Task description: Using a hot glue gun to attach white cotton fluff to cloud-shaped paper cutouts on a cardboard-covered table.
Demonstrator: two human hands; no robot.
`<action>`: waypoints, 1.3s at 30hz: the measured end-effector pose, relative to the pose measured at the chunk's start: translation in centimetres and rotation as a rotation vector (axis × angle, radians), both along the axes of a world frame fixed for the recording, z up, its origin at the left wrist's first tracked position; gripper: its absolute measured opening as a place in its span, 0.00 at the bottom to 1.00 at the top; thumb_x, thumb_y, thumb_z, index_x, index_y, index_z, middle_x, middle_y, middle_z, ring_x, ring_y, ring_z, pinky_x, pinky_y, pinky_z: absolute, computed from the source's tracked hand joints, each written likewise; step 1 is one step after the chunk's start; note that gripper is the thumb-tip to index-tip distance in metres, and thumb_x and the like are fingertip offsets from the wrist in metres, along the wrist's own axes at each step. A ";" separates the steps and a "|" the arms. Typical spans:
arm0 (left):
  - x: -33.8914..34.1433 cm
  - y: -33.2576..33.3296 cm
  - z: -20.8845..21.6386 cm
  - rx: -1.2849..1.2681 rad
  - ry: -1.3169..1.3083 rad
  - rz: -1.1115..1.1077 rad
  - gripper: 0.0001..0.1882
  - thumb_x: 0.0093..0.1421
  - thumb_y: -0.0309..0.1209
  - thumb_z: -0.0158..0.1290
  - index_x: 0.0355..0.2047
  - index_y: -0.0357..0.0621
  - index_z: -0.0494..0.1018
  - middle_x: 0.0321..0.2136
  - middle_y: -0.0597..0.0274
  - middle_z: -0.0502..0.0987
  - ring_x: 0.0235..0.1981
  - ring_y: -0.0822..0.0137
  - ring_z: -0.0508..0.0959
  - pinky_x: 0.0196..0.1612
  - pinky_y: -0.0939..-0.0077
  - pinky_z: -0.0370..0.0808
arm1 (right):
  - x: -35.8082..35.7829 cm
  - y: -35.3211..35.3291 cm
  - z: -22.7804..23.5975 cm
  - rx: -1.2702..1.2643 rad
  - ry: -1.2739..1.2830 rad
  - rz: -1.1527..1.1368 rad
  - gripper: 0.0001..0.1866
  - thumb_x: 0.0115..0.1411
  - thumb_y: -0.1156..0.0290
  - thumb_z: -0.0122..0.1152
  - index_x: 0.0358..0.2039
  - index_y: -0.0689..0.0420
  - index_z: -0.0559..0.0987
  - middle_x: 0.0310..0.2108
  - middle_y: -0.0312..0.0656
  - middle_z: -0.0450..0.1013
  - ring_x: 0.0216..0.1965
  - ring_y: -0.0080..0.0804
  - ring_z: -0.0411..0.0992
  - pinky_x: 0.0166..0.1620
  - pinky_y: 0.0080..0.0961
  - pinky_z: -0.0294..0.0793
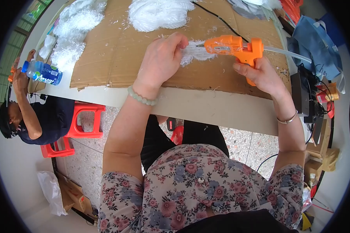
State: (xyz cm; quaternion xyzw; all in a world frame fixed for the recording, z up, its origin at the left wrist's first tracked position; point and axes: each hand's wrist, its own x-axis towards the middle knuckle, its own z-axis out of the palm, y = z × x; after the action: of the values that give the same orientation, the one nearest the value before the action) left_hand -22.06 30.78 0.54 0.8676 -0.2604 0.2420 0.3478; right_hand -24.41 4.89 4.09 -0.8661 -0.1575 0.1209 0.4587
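My right hand (pixel 262 75) grips an orange hot glue gun (pixel 227 44) by its handle. A long translucent glue stick (pixel 287 53) sticks out of the gun's back end, and the nozzle points left. My left hand (pixel 160 58) is closed, its fingers curled at the left end of a piece of white stringy fringe (pixel 198 54). The nozzle is at the fringe, just right of my left fingertips; whether it touches cannot be told. Under both hands lies a brown cardboard sheet (pixel 116 62) with loose white threads on it.
White shredded fringe lies in a pile (pixel 159 13) at the far middle and another heap (pixel 72 35) at far left. A black cord (pixel 221 19) runs behind the gun. At left are a blue-capped bottle (pixel 44 73) and a seated person (pixel 46 120). Black boxes (pixel 303 93) stand at right.
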 end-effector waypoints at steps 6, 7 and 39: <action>-0.3 -0.5 0.3 -0.015 0.057 0.029 0.04 0.48 0.23 0.49 0.27 0.42 0.69 0.20 0.57 0.75 0.23 0.55 0.74 0.29 0.65 0.71 | 0.5 -0.9 -1.1 0.284 0.038 -0.014 0.10 0.56 0.66 0.56 0.34 0.59 0.72 0.26 0.33 0.69 0.29 0.19 0.66 0.35 0.17 0.65; -0.4 -0.6 0.3 -0.009 0.053 0.024 0.04 0.48 0.23 0.49 0.27 0.42 0.69 0.20 0.57 0.75 0.23 0.55 0.74 0.29 0.65 0.71 | 0.5 -0.9 -1.1 0.340 0.062 -0.038 0.11 0.56 0.65 0.56 0.34 0.59 0.72 0.26 0.34 0.70 0.30 0.20 0.67 0.35 0.17 0.65; -0.2 -2.8 -0.4 0.150 0.008 0.060 0.03 0.45 0.25 0.55 0.21 0.41 0.72 0.19 0.58 0.72 0.25 0.57 0.72 0.40 0.66 0.66 | 1.2 -1.8 -2.7 0.862 0.258 -0.177 0.09 0.57 0.66 0.53 0.32 0.59 0.71 0.27 0.37 0.71 0.27 0.20 0.68 0.32 0.17 0.68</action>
State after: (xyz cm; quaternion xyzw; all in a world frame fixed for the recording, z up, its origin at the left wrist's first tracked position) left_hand -22.26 27.95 0.13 0.8996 -0.2504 0.2287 0.2753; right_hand -23.24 3.05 1.37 -0.5843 -0.0605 0.1114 0.8016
